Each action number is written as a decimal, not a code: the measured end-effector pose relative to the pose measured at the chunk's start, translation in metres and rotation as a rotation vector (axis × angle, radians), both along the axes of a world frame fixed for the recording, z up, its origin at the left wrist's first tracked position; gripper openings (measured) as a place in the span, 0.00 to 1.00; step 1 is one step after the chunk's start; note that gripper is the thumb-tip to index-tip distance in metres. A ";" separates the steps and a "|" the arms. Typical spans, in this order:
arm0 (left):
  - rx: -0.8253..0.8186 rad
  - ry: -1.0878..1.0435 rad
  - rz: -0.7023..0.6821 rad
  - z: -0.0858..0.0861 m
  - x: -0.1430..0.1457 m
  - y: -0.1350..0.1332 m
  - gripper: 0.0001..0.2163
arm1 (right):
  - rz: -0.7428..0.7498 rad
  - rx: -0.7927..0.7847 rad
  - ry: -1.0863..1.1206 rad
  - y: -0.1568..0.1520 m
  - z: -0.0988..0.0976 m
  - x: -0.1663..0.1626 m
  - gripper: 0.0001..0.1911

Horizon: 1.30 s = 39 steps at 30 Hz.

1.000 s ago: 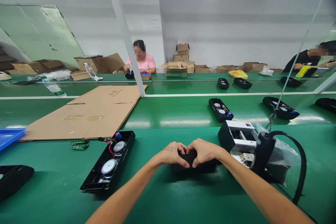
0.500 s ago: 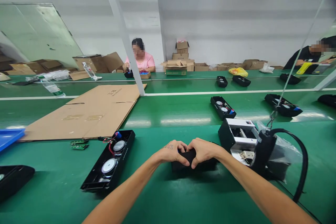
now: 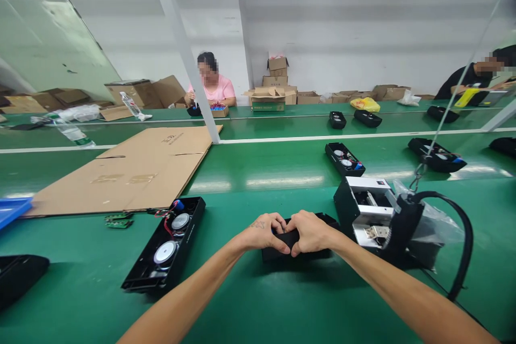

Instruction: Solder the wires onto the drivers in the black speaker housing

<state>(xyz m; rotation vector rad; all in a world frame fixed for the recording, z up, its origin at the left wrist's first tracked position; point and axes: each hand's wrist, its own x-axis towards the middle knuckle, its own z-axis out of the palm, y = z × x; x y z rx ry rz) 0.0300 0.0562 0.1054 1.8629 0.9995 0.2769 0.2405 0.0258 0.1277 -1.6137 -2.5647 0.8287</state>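
Observation:
Both hands grip a black speaker housing (image 3: 278,254) low over the green bench in the middle of the view. My left hand (image 3: 269,232) is closed on its left part, thumb on the near side and fingers over the top. Close beside it, my right hand (image 3: 309,232) is closed on the same housing, fingertips reaching inside. The hands cover much of the housing's inside. To the left lies an open speaker housing (image 3: 187,242) with two round speakers, red wires and a blue part. Small green circuit boards (image 3: 119,220) lie beyond it.
A silver-and-black machine (image 3: 368,209) stands right of my hands, with a black-handled tool (image 3: 405,220) hanging on a cable. A flat cardboard sheet (image 3: 133,172) covers the left bench. More housings (image 3: 344,159) sit on the green belt. Two co-workers (image 3: 217,88) are across it.
The camera view has shifted slightly, so most of the scene sits a little higher. Both hands keep the same hold on the housing, with hardly any visible movement.

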 end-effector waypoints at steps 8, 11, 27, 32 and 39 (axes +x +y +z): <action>0.082 0.005 -0.021 -0.004 -0.002 -0.009 0.14 | 0.048 0.071 0.065 -0.012 -0.001 0.001 0.17; 0.131 0.026 -0.029 -0.007 -0.002 -0.018 0.14 | 0.041 0.118 0.111 -0.033 0.014 0.011 0.15; 0.918 0.042 -0.092 -0.086 -0.013 -0.094 0.10 | -1.263 0.597 0.641 -0.133 -0.036 0.155 0.43; 0.995 -0.004 -0.054 -0.090 -0.011 -0.094 0.11 | -1.138 0.600 0.889 -0.130 -0.054 0.156 0.29; 0.981 0.012 -0.062 -0.087 -0.011 -0.087 0.11 | -1.101 0.802 1.404 -0.120 -0.002 0.137 0.23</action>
